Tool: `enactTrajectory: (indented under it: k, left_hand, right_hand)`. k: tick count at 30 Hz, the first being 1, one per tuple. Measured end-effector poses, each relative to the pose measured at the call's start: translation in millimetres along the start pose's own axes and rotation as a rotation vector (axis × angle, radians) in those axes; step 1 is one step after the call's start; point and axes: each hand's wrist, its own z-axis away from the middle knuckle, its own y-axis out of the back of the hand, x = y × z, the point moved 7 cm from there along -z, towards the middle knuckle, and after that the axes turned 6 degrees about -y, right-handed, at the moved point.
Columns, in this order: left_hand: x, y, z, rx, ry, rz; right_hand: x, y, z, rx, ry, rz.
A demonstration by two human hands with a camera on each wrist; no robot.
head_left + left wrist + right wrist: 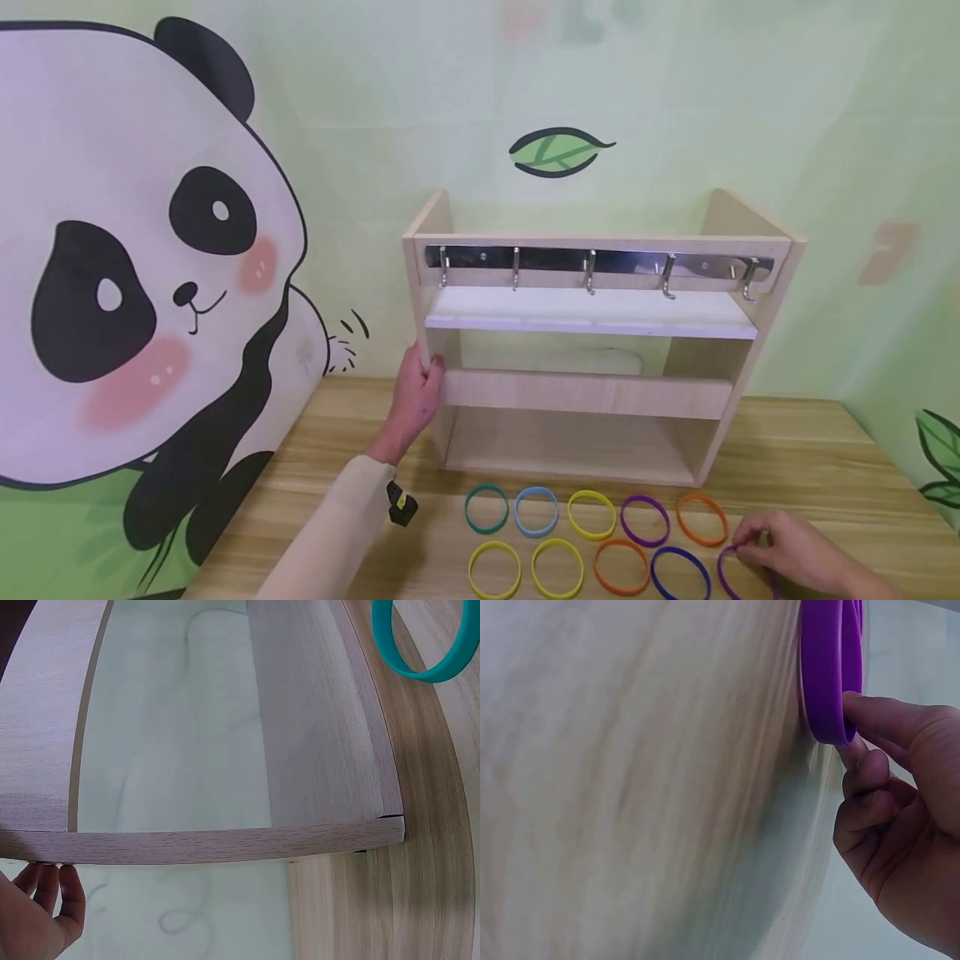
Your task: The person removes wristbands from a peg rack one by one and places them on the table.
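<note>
At the lower right, my right hand (798, 550) pinches a purple silicone wristband (823, 675) between thumb and fingers, close over the tabletop. My left hand (415, 392) grips the left side panel of a light wooden shelf unit (585, 393), its fingertips (70, 879) against the panel in the left wrist view. Across the shelf's upper front runs a metal rail with several hooks (591, 273), all bare. Two rows of wristbands lie before the shelf, among them a green one (468, 518), a light blue one (516, 518), an orange one (680, 515) and a dark blue one (654, 577).
The shelf stands on a wood-grain table (352, 417), near a pale green wall covering (375, 167) printed with a large panda (150, 275) and leaves. A white board (592, 312) spans the shelf below the hooks.
</note>
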Motion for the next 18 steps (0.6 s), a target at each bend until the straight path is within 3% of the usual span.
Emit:
enactTrajectory:
  k: [9,14,18]
  left_hand:
    - [-1.9,3.8,1.9,0.013,0.002,-0.001]
    - [-0.7,3.6,2.4,0.008,0.005,0.006]
    - [3.0,3.0,1.2,-0.016,-0.047,0.05]
  right_hand:
    - [-1,1,-1.5,0.002,-0.035,0.022]
    - [-5,12,2.6,0.109,-0.08,0.1]
    - [-10,21,5.7,0.225,-0.113,0.167]
